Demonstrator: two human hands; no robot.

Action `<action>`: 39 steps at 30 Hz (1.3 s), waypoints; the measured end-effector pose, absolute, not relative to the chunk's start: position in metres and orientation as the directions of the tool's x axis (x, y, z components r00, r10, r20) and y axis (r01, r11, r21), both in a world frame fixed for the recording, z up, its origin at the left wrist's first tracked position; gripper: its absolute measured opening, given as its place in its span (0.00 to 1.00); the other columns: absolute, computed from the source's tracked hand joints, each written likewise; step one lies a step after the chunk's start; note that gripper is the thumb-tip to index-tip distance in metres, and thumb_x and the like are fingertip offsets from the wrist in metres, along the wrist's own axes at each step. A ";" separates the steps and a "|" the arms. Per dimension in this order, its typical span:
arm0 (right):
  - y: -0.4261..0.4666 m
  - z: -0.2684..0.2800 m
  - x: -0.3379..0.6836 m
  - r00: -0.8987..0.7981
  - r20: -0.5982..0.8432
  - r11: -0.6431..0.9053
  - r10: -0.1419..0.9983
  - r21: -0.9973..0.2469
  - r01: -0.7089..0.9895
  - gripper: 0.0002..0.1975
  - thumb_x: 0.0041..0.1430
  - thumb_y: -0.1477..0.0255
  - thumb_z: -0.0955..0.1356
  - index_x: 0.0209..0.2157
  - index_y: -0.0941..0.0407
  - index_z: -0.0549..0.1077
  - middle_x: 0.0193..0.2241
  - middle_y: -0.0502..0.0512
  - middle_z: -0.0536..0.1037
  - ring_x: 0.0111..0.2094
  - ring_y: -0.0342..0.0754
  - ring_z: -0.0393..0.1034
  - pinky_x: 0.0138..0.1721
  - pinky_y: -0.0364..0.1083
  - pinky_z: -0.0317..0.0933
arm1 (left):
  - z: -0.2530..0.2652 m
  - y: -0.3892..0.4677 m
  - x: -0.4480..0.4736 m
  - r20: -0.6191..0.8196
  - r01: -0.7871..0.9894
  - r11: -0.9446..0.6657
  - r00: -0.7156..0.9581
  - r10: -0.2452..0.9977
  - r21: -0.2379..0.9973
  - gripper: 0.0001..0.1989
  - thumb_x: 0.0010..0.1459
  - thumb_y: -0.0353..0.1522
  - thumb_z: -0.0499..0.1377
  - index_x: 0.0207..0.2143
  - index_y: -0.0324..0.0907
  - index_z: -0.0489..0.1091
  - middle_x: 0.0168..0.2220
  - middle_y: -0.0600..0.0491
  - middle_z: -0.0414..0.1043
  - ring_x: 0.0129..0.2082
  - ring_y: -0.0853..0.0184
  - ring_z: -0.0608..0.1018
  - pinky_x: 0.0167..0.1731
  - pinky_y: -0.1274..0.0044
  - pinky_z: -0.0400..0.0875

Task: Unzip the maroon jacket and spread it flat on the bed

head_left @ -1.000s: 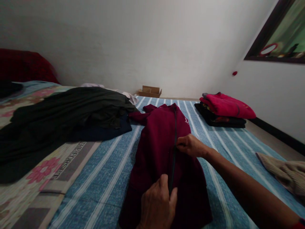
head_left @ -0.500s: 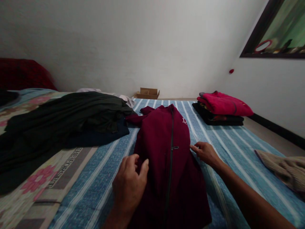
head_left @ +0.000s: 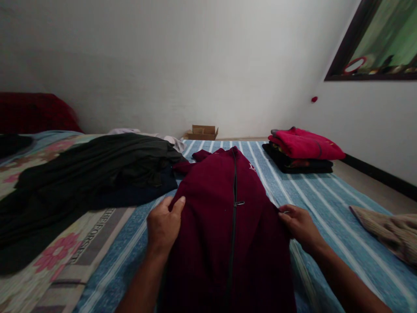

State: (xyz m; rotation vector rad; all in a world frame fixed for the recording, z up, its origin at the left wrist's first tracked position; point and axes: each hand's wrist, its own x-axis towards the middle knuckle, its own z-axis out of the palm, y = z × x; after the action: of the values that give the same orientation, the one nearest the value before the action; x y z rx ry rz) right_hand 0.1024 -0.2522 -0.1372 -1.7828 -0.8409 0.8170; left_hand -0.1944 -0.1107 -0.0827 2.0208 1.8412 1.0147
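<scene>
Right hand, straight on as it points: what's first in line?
Likely the maroon zip-front fabric jacket; the bare right hand appears to pinch its side edge. Depth is hard to judge.

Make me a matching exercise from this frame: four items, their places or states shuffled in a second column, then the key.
1. maroon jacket
2. pink garment
3. dark green garment
4. cardboard box

A. on folded black clothing
B. open, by the wall
C. between left hand and right hand
D. partly over navy cloth

Pairs: 1-C; 2-A; 3-D; 4-B
</scene>
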 end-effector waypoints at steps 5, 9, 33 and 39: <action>-0.297 -0.158 0.117 0.624 -0.223 -0.411 0.749 -0.895 0.175 0.13 0.48 0.60 0.62 0.30 0.55 0.65 0.14 0.47 0.69 0.15 0.44 0.62 0.16 0.41 0.50 | -0.077 -0.113 -0.226 0.260 0.831 -0.053 -0.112 0.959 0.554 0.15 0.52 0.43 0.49 0.23 0.44 0.67 0.22 0.52 0.69 0.26 0.62 0.72 0.28 0.75 0.62; -0.305 -0.175 0.118 0.566 -0.198 -0.440 0.800 -0.835 0.331 0.14 0.51 0.60 0.58 0.30 0.54 0.67 0.19 0.51 0.74 0.21 0.47 0.68 0.19 0.43 0.55 | -0.087 -0.117 -0.237 0.180 0.844 -0.039 -0.069 0.981 0.535 0.15 0.51 0.43 0.49 0.22 0.44 0.67 0.22 0.51 0.70 0.26 0.61 0.73 0.28 0.73 0.64; -0.216 -0.138 0.132 0.422 -0.074 -0.328 0.904 -0.753 0.571 0.14 0.50 0.61 0.62 0.22 0.57 0.69 0.19 0.52 0.72 0.22 0.46 0.65 0.22 0.43 0.54 | -0.087 -0.122 -0.238 0.207 0.864 -0.094 -0.012 0.978 0.495 0.16 0.52 0.45 0.49 0.21 0.44 0.65 0.21 0.53 0.69 0.24 0.64 0.72 0.27 0.75 0.63; -0.246 -0.126 0.137 0.562 0.167 -0.389 0.810 -0.565 0.728 0.15 0.51 0.60 0.58 0.24 0.54 0.70 0.24 0.55 0.76 0.28 0.51 0.70 0.29 0.45 0.56 | -0.086 -0.124 -0.239 0.187 0.851 -0.090 -0.010 0.982 0.517 0.15 0.50 0.44 0.50 0.21 0.45 0.65 0.20 0.54 0.69 0.23 0.64 0.72 0.27 0.75 0.63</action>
State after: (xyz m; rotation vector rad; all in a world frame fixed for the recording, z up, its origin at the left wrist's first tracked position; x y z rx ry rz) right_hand 0.1372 -0.2461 -0.1257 -2.2028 -1.2271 0.1802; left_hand -0.2385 -0.1237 -0.0865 2.0134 1.9269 0.7484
